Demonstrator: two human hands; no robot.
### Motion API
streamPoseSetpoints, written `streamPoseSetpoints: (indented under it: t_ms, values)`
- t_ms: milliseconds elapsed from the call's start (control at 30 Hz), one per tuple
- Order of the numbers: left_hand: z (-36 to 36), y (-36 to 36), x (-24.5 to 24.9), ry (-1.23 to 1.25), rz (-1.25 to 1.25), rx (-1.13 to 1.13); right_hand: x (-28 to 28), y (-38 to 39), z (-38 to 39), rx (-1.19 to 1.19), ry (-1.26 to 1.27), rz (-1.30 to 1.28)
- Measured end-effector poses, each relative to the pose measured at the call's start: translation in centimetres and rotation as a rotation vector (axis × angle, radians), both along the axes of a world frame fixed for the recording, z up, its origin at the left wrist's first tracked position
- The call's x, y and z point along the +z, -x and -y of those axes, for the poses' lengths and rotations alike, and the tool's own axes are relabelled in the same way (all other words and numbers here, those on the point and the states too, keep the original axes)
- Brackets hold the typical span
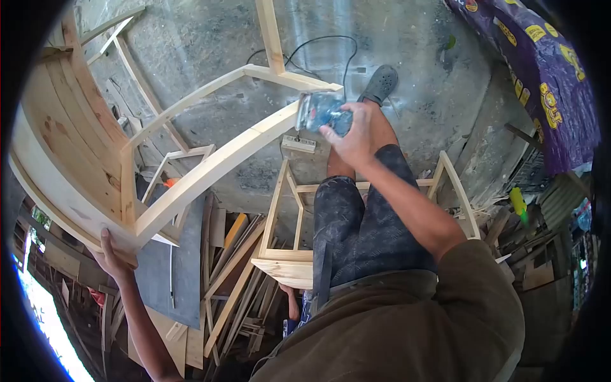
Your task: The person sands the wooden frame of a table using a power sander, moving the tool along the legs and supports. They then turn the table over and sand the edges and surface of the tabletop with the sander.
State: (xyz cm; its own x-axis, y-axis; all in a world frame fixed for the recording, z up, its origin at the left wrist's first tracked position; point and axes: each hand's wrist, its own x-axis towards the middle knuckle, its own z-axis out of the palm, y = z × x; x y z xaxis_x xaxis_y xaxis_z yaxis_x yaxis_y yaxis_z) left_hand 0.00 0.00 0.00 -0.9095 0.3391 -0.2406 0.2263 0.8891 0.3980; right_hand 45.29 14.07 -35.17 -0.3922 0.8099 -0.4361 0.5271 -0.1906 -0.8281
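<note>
A pale wooden chair frame (213,162) lies tipped over at the left, its curved legs reaching toward the middle. My right hand (354,137) is wrapped round a blue electric sander (324,114), blurred by motion. The sander is at the far end of the nearer curved leg; exact contact cannot be made out. At the lower left, my left hand (116,258) grips the chair's curved seat edge (95,223), thumb on the face and the other fingers partly hidden underneath.
A black cord (324,37) runs over the concrete floor, near a white power strip (298,144). I sit on a wooden frame (280,270). Timber offcuts (238,302) lie at lower left. A purple sack (547,83) hangs at upper right. Another person's arm (292,304) shows below.
</note>
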Motion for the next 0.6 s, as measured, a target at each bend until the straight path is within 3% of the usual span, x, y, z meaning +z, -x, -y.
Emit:
streamPoseSetpoints:
  t_ms: [67, 100, 167, 300, 400, 533, 600]
  values:
    - [0.3, -0.7, -1.2, -0.039, -0.016, -0.006, 1.5, 1.4, 0.1, 0.02, -0.032, -0.022]
    - [-0.6, 0.1, 0.1, 0.015, 0.048, -0.005, 7.0, 1.6, 1.8, 0.044, 0.034, 0.035]
    - [-0.2, 0.3, -0.1, -0.001, 0.039, -0.015, 9.2, 4.4, 4.2, 0.0, 0.018, 0.003]
    - [0.0, 0.2, 0.6, 0.021, 0.0, 0.026, 7.3, 4.0, 4.2, -0.143, 0.056, 0.035]
    - [-0.4, -0.3, 0.4, 0.019, -0.007, 0.026, 0.6, -0.9, 2.0, -0.095, -0.007, 0.184]
    - [-1.3, -2.6, 0.6, 0.019, -0.013, 0.027, -9.9, -6.6, -7.1, -0.051, 0.151, 0.237]
    - [-1.8, -4.6, 0.8, 0.022, -0.012, 0.03, -15.4, -7.8, -12.8, 0.151, 0.177, 0.25]
